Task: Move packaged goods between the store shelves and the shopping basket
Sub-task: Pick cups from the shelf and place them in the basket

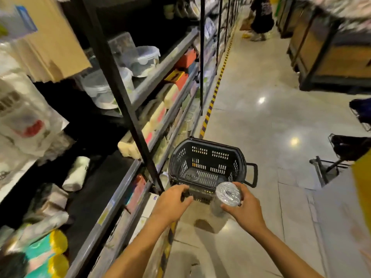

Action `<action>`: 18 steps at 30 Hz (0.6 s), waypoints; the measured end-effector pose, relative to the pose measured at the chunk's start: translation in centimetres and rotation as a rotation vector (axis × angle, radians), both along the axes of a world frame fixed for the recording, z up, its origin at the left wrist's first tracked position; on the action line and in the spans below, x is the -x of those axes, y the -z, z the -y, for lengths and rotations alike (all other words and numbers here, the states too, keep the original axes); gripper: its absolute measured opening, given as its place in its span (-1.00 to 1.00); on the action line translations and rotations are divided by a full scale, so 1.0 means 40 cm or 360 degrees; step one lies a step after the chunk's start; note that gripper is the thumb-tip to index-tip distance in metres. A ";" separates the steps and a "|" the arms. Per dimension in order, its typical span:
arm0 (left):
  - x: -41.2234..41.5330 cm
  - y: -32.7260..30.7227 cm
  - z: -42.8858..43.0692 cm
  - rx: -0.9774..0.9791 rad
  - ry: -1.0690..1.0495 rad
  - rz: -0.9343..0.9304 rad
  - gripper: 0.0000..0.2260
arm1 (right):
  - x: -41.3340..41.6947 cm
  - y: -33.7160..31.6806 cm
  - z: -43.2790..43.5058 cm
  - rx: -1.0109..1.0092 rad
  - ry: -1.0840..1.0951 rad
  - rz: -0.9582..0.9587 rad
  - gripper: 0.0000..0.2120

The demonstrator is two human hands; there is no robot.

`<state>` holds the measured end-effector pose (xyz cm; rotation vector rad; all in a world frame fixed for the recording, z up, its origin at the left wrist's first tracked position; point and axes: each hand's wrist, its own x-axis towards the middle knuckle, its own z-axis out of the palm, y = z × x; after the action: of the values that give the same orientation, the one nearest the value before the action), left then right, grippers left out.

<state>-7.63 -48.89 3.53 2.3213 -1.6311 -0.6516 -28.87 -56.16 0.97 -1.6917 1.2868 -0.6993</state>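
Nearest the camera, the right hand [245, 209] grips a silvery plastic-wrapped roll [227, 194] just over the near right corner of a black shopping basket [210, 142], while the left hand [172, 201] curls its fingers round the basket's near rim. The basket looks almost empty, so the task seems barely begun, with this roll not yet set inside. It stands on a glossy pale floor [261, 117] beside dark metal shelves [160, 77] of packaged goods on the left; yellow-and-black tape [212, 97] edges the aisle, where another person [261, 17] stands far off.
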 end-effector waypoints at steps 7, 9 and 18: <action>-0.155 0.058 0.270 -0.0083 0.0101 -0.0027 -0.59 | -0.105 0.012 0.215 -0.0053 0.0196 -0.0066 -0.39; -0.182 0.087 0.334 -0.0094 0.0092 -0.0068 -0.60 | -0.122 0.031 0.277 -0.0080 0.0231 -0.0080 -0.40; -0.281 0.246 0.598 -0.0140 -0.0008 -0.0189 -0.63 | -0.220 0.151 0.568 -0.0274 0.0300 -0.0143 -0.41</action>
<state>3.63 -72.80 -6.33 2.2972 -1.5738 -0.8593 -20.08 -78.90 -5.07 -1.4904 1.5392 -0.6075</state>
